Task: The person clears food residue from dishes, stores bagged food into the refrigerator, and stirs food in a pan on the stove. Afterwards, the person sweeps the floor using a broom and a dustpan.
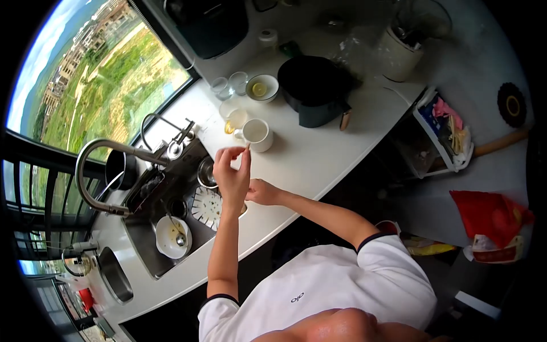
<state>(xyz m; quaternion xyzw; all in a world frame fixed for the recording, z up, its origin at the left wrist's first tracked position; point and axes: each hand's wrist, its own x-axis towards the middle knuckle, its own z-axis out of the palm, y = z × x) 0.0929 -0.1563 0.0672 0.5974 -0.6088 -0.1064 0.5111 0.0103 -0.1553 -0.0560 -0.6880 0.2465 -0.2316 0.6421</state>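
One white mug (259,137) sits just beyond left hand (229,176), the nearer one; thumb and index nearly meet, hold unclear. Right hand (263,192) curled, can't tell contents.

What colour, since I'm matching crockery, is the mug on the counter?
The mug is white; it shows best in the head view.

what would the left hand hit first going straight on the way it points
Probably the mug, just past the left hand in this view, though the hand might pass above; depth is unclear.
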